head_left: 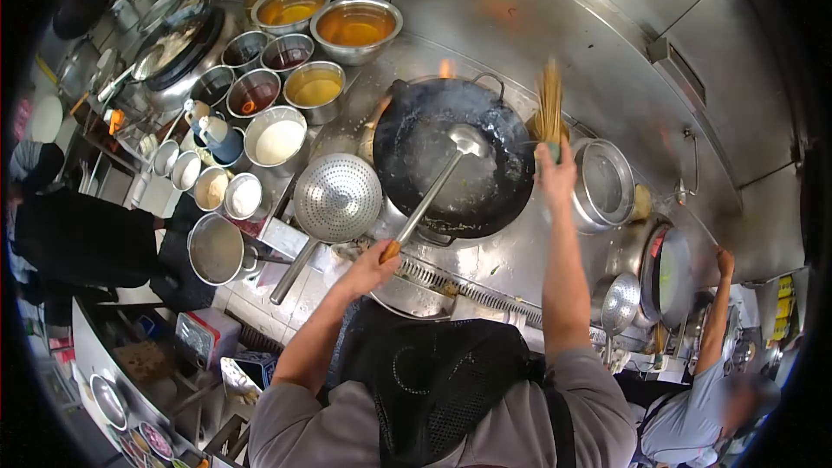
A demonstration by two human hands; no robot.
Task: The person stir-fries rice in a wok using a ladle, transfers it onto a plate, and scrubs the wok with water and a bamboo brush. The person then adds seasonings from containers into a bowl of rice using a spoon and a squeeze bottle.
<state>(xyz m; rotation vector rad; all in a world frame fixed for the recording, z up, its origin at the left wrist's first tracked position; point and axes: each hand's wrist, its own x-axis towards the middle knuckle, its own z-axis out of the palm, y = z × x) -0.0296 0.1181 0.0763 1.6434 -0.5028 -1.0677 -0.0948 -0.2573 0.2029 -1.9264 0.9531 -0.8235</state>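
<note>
A black wok (407, 139) with steaming liquid in it stands over flames at the centre. My left hand (368, 270) grips the wooden handle of a long metal ladle (425, 201), whose bowl rests inside the wok. To the right of the wok, my right hand (555, 175) holds a bamboo brush (549, 104) upright, its bristles pointing up and away from me and slightly blurred. Between the wok and the sauce pots lies a round perforated strainer (337, 198), its handle toward me.
Metal bowls of yellow liquid (357, 28) and several sauce pots (276, 137) stand at the back left. A steel pot (604, 184) is right of the wok. One person (82, 230) stands far left; another (693, 416) works at the right.
</note>
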